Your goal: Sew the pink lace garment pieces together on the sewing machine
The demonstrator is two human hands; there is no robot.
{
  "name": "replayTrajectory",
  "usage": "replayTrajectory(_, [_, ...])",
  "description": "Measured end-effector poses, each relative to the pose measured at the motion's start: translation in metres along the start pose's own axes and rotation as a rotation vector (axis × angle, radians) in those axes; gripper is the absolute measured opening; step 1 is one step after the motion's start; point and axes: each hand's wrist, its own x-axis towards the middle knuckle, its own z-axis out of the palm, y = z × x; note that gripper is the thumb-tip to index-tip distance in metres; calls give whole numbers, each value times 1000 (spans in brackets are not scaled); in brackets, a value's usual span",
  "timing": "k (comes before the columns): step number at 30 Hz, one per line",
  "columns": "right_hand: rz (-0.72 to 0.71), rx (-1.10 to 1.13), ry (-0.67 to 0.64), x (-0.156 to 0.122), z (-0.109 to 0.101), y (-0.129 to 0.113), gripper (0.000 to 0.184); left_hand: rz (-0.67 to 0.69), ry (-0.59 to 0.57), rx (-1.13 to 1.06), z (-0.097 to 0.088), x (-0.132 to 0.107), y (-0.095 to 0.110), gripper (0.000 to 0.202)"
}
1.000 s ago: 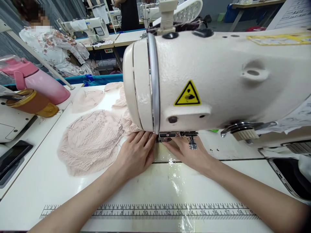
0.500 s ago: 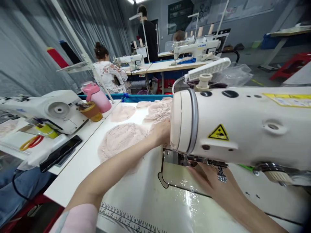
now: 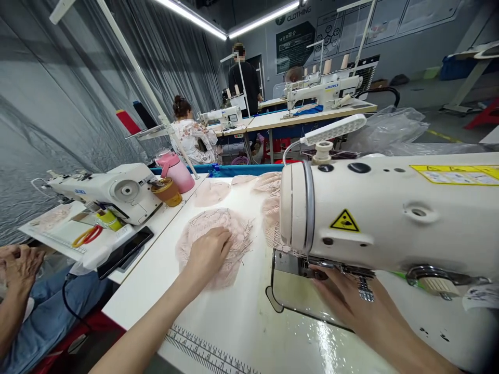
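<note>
My left hand [image 3: 206, 252] lies on a pile of pale pink fabric pieces [image 3: 198, 226] left of the sewing machine. Its fingers are curled together on the top piece, with their tips partly hidden. My right hand [image 3: 351, 293] reaches under the head of the white sewing machine [image 3: 374, 208], beside the metal presser parts. The machine hides its fingertips, so what they touch cannot be made out. More gathered pink fabric [image 3: 272, 213] lies behind and left of the machine head, partly covered by it.
A second sewing machine [image 3: 125, 192], a pink bottle [image 3: 179, 171], an amber cup [image 3: 167, 192] and a black phone [image 3: 125, 252] stand or lie to the left. A ruler strip [image 3: 206, 356] runs along the near table edge. A co-worker's hands [image 3: 19, 265] are at far left.
My left hand has moved from beside the machine head leftward onto the pink pile. My right hand stays under the machine head. The view has tilted upward and turned slightly left.
</note>
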Motion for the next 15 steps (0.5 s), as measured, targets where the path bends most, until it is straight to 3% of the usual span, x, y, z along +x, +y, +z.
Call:
replayTrajectory(3, [-63,3,-57,1,-2,1,36,-12,-12,-26,4,-9,-6,29])
replayTrajectory(10, [133,-23,-108,15,-8,-15,34,-117,10,-165,2,-4,-10,19])
replayTrajectory(13, [184,-55,-143,20,-9,-19,36,-154,74,-257,-1,-1,-19,19])
replayTrajectory(15, [179,-69,-152,22,-10,-20,36,-187,180,-302,-7,3,-28,18])
